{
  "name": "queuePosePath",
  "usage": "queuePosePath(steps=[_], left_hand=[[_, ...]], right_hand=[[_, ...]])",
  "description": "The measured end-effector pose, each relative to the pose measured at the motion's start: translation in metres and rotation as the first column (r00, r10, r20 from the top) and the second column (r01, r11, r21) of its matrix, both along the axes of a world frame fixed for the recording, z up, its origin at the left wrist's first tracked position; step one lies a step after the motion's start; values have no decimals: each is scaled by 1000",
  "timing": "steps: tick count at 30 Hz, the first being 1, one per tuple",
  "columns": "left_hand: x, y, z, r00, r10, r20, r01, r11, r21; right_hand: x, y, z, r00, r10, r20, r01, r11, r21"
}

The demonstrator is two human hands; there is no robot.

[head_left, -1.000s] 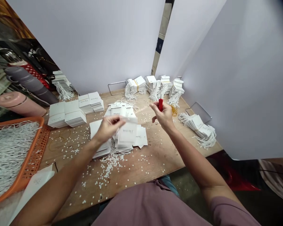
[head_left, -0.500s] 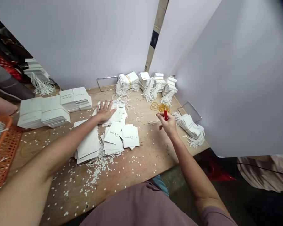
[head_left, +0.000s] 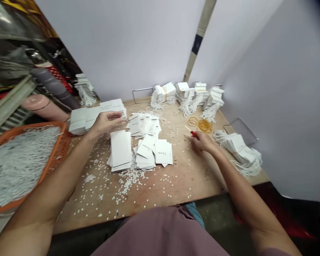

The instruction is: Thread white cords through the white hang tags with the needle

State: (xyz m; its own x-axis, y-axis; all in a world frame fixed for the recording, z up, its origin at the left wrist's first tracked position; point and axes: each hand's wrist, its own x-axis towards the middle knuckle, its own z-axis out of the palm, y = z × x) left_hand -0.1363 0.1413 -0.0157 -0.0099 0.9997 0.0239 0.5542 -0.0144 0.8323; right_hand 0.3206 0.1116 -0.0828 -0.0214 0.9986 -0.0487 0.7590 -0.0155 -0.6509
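Observation:
My left hand [head_left: 106,122] is raised over the left of the table, fingers stretched out and holding nothing. It is near the stacked white cards at the back left and a pile of larger blank cards [head_left: 121,149]. In my right hand [head_left: 202,141], low over the table's right half, is a thin-shafted tool with a red handle [head_left: 194,134]; its exact kind is unclear. Strung white tags [head_left: 145,124] lie spread in the middle. In front of them sit loose printed tags [head_left: 164,152]. Yellow rubber bands [head_left: 204,125] lie just beyond my right hand.
An orange basket [head_left: 62,133] full of white strings [head_left: 24,156] stands at the left. Bundled tags with strings [head_left: 166,91] line the back, with another bundle [head_left: 238,147] at the right. Small white paper dots [head_left: 128,183] litter the wooden table [head_left: 176,192]. Pale panels [head_left: 138,42] enclose the back and right.
My left hand has lifted off the strung tags and moved left. My right hand has lowered, and the tool has tipped from upright to pointing left. The view has swung left, showing more of the basket.

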Motion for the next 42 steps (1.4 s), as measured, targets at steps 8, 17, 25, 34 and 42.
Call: queuePosePath(steps=[8, 17, 25, 34, 42], left_hand=[[-30, -68, -29, 857, -151, -492, 145, 988, -51], [-16, -96, -36, 769, -197, -608, 264, 964, 21], [-14, -130, -46, 686, -271, -675, 441, 893, 89], [29, -166, -14, 744, -159, -649, 600, 586, 545], [115, -174, -21, 945, -97, 313, 27, 975, 221]], right_hand=[[-1, -17, 19, 992, 14, -129, -16, 1000, -18], [-24, -46, -8, 987, 75, 141, -109, 961, 254], [-53, -62, -12, 963, 256, 88, -271, 916, 296], [-145, -107, 24, 584, -5, -812, -281, 937, -208], [-169, -112, 26, 361, -60, -931, -243, 957, -156]])
